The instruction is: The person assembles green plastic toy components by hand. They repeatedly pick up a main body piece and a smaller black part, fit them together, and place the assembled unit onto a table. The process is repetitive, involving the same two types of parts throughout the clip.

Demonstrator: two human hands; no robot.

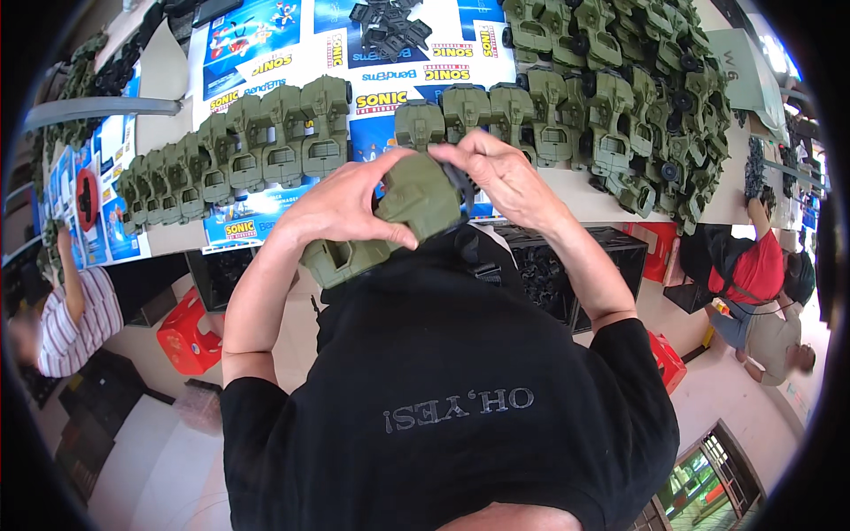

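An olive-green plastic toy truck [421, 196] is held tilted in front of my chest, above the table's near edge. My left hand [332, 208] is closed around its body, thumb on one side and fingers on the other. Pinched at the truck's far right end is my right hand [505, 181], beside a black, wheel-like part [464, 184]. The right fingers partly cover that part, so exactly what they pinch is hard to see. Just beyond my hands stands another green toy truck [420, 122] on the table.
A row of green truck bodies [282, 133] stands on the left of the table. Many more trucks [611, 115], some with black wheels, crowd the right. Small black parts [385, 31] lie piled at the back. Red stools [188, 332] and co-workers [753, 274] are at both sides.
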